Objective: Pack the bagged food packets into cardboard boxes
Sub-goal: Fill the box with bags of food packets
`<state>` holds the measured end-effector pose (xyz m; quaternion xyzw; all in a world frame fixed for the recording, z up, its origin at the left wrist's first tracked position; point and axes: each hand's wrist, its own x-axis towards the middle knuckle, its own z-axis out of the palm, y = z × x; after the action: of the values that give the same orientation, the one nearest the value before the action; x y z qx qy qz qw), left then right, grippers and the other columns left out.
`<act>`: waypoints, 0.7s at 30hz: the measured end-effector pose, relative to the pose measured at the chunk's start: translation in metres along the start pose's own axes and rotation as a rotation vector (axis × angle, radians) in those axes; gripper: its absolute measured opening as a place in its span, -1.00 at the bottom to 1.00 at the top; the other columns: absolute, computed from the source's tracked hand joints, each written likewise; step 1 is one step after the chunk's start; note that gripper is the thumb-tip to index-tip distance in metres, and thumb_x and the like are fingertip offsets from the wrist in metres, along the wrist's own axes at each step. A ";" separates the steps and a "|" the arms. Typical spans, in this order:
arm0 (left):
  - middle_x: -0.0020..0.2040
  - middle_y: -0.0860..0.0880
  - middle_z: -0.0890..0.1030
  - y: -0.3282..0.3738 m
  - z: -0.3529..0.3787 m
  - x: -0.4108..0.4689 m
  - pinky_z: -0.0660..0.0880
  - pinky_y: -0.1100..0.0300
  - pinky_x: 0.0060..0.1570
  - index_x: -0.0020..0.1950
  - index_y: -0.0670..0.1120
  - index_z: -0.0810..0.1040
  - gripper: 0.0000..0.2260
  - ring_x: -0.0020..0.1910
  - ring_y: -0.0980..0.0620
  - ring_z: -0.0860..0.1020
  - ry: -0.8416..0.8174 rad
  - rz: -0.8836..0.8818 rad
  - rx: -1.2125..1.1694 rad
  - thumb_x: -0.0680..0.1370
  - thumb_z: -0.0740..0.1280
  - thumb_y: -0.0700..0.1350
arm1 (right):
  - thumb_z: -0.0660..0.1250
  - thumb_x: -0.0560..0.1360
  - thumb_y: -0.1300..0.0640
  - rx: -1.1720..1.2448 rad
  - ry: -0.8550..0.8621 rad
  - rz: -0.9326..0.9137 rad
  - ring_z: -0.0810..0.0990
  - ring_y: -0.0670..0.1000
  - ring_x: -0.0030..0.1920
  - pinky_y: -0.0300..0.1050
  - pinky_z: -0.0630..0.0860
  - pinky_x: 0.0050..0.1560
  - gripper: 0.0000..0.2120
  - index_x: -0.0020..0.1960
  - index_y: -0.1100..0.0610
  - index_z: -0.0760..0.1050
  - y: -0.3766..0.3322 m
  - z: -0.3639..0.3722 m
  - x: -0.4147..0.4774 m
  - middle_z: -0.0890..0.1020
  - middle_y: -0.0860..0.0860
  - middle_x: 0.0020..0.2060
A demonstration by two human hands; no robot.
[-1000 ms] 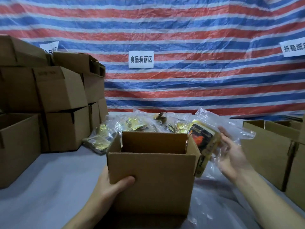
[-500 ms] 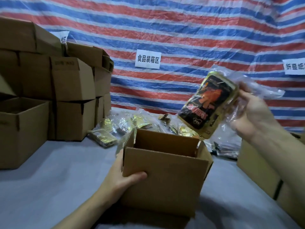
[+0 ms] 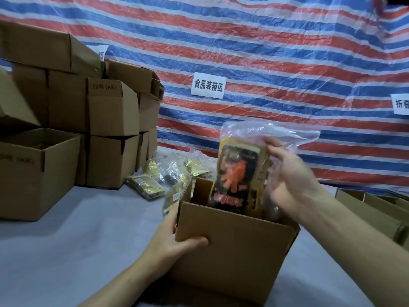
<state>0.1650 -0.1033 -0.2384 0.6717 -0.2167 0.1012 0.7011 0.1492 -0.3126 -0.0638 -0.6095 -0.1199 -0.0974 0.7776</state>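
Down from mid-air, the packet is now dipping its lower end into the box; my right hand is gripping its plastic bag from the right. My left hand is clasping the box's near-left corner, thumb on the front.

Quick count: two hands, one held packet, one box up front, three signs. Stacked boxes and piled packets: too many to count.

Dim, flat indoor light, bluish cast. Soft shadow on bench under box. Faint sheen on tarp. Right grip, packet motion-blurred. Wide-angle bowing at edges; stacked boxes at left soft.
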 end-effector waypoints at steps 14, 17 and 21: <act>0.08 0.03 0.70 0.003 0.000 0.000 0.59 0.27 -0.06 0.20 0.09 0.56 -0.34 0.05 0.06 0.68 -0.032 0.027 -0.010 0.19 0.62 0.30 | 0.56 0.30 0.02 -0.694 -0.107 0.040 0.74 0.03 -0.06 -0.02 0.63 0.00 -0.77 -0.12 0.14 0.74 -0.004 -0.011 -0.007 0.76 0.01 -0.14; 0.08 0.03 0.70 0.005 0.001 0.000 0.59 0.24 -0.05 0.13 0.22 0.58 -0.39 0.06 0.04 0.68 -0.034 0.034 -0.010 0.16 0.60 0.37 | 0.51 0.34 -0.03 -0.706 -0.084 0.033 0.74 0.02 -0.10 -0.11 0.67 -0.18 -0.86 -0.16 0.01 0.76 -0.010 -0.012 -0.010 0.76 -0.04 -0.16; 0.08 0.04 0.70 0.005 0.001 0.001 0.60 0.21 -0.03 0.09 0.28 0.58 -0.42 0.08 0.03 0.67 -0.039 0.032 -0.023 0.15 0.61 0.39 | 0.45 0.47 0.13 -0.577 -0.026 -0.020 0.76 0.11 -0.17 -0.09 0.66 -0.35 -0.90 -0.06 0.12 0.71 -0.015 -0.013 -0.012 0.76 0.06 -0.16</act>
<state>0.1634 -0.1038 -0.2332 0.6618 -0.2422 0.0967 0.7029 0.1337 -0.3290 -0.0564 -0.8056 -0.1033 -0.1273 0.5693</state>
